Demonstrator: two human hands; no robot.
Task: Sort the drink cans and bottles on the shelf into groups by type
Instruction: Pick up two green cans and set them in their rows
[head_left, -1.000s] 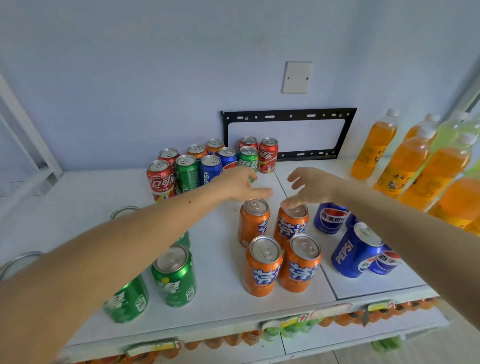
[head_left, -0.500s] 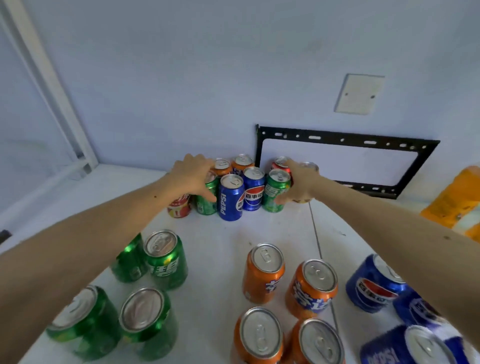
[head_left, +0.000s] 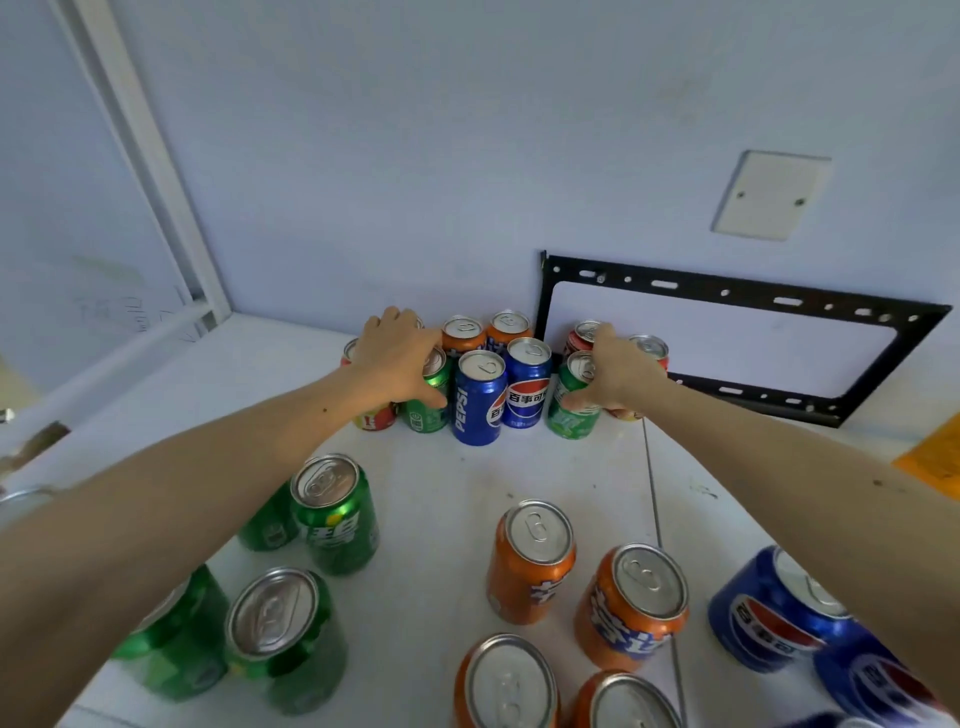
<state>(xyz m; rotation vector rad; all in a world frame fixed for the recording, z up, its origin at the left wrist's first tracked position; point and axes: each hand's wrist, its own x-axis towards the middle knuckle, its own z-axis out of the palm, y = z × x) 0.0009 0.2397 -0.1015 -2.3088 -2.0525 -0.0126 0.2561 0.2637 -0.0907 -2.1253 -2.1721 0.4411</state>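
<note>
A mixed cluster of cans stands at the back of the white shelf (head_left: 447, 483). My left hand (head_left: 397, 358) grips a green can (head_left: 428, 410) at the cluster's left, beside a red can (head_left: 374, 418). My right hand (head_left: 615, 371) grips another green can (head_left: 569, 415) at the cluster's right, with red cans (head_left: 584, 332) behind it. Between my hands stand two blue Pepsi cans (head_left: 478, 400) and, behind them, two orange cans (head_left: 462, 332). Nearer me are grouped green cans (head_left: 332, 512) on the left, orange cans (head_left: 535, 561) in the middle and blue Pepsi cans (head_left: 774, 613) on the right.
A black metal bracket (head_left: 737, 296) leans on the back wall at the right. A white cover plate (head_left: 771, 195) is on the wall above. An orange bottle (head_left: 930, 457) shows at the right edge. A white frame post (head_left: 150, 166) rises at the left.
Both hands went from the orange cans in front to the back cluster and closed round a green can each. The view tilted down and moved in closer.
</note>
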